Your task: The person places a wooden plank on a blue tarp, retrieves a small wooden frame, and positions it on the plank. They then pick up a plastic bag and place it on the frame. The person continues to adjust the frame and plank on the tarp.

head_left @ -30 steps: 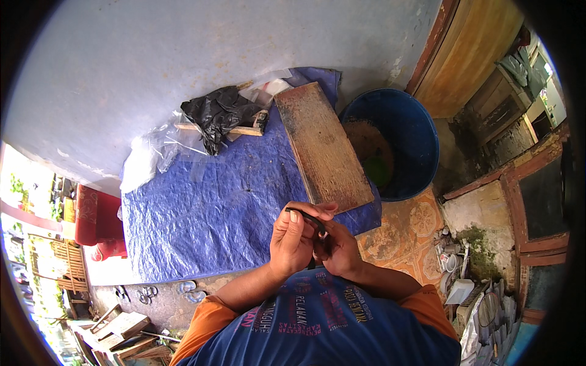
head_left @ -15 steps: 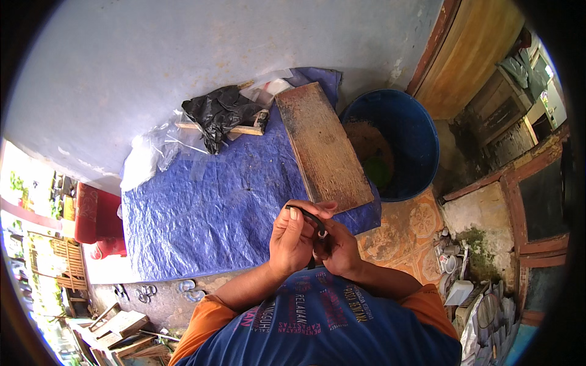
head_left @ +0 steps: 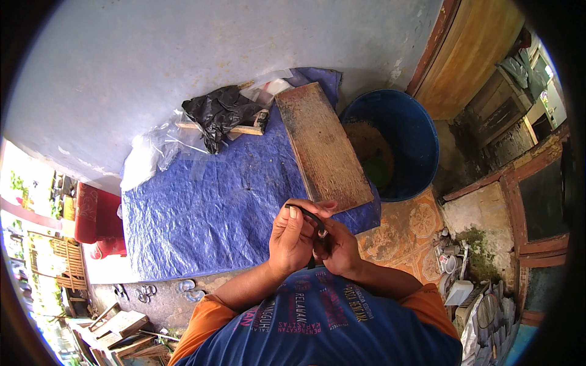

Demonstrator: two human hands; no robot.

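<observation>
Both my hands are raised together in front of my chest, over the near edge of a blue tarp point(head_left: 207, 207). My left hand point(head_left: 294, 238) pinches a thin, dark, curved strip point(head_left: 307, 214) between thumb and fingertips. My right hand point(head_left: 339, 249) is closed around the strip's lower end, where a small pale piece shows. What the strip is made of I cannot tell. A worn wooden board point(head_left: 320, 146) lies on the tarp just beyond my hands.
A large blue tub point(head_left: 421, 134) with brown matter and something green inside stands at the right. A black plastic bag point(head_left: 217, 113), clear plastic sheets and wood scraps lie at the tarp's far side against a pale wall. Patterned floor tiles and small containers are at the right.
My hands stay together at the same spot; the fingers have shifted slightly on the dark strip. Nothing else has moved.
</observation>
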